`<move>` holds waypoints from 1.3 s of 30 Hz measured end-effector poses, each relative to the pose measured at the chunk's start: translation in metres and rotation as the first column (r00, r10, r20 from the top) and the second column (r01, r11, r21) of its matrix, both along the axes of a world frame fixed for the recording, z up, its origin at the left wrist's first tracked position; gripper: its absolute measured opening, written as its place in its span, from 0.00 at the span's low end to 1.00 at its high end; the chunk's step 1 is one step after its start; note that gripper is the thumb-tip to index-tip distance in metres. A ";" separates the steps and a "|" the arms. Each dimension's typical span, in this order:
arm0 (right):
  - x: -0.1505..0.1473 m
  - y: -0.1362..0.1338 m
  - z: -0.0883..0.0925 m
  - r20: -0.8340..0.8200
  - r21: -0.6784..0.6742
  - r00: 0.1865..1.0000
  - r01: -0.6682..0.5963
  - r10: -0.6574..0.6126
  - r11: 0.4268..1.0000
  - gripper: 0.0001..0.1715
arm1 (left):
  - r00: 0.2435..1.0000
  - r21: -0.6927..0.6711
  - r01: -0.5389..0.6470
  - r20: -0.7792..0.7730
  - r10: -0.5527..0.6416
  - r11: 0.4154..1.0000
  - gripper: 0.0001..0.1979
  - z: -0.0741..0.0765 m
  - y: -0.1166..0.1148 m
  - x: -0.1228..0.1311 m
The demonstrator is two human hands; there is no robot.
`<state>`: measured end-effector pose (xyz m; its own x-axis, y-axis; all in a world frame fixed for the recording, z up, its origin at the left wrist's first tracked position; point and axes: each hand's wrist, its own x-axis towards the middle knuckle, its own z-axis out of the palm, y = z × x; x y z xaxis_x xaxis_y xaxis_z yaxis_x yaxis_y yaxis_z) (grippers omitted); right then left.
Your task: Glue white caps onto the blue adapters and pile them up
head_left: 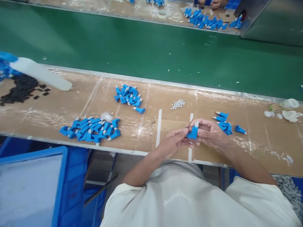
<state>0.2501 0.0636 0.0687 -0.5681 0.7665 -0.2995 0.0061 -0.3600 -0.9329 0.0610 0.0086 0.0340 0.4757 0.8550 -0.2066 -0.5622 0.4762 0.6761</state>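
Note:
A blue plastic piece with a white tip is held up between both hands over the brown work surface. My right hand grips its right side, thumb in front and fingers curled behind. From the left, the closed fingers of my left hand pinch the same piece near its edge. Just past my right hand lies a small group of similar blue pieces, with a single blue piece apart from them. Small white-grey parts lie in a little heap beyond my hands.
Two piles of blue pieces lie to the left. Farther left are black parts and a co-worker's pale sleeve. A green conveyor belt runs behind. Blue crates stand below. Another person's hand shows across the belt.

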 end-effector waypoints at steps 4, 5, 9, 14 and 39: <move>-0.009 -0.013 -0.012 0.054 -0.057 0.998 -0.040 0.043 0.998 0.22 | 0.985 -0.221 0.104 0.156 -0.070 0.970 0.16 -0.016 -0.005 -0.004; -0.010 -0.016 -0.015 0.078 -0.031 0.996 -0.033 0.035 0.999 0.22 | 0.982 -0.252 0.113 0.174 -0.070 0.961 0.13 -0.019 -0.006 -0.006; -0.012 -0.028 -0.032 0.231 0.268 0.960 0.097 -0.162 0.959 0.28 | 0.987 -0.281 -0.013 0.148 0.057 0.959 0.11 -0.024 -0.014 -0.029; -0.014 -0.036 -0.057 0.448 0.454 0.870 -0.023 -0.206 0.891 0.25 | 0.938 -0.199 -0.346 -0.069 0.339 0.917 0.16 -0.030 -0.017 -0.065; -0.042 -0.037 -0.070 0.434 0.561 0.889 -0.142 -0.144 0.816 0.14 | 0.923 -0.256 -0.385 -0.084 0.376 0.887 0.10 -0.050 -0.015 -0.080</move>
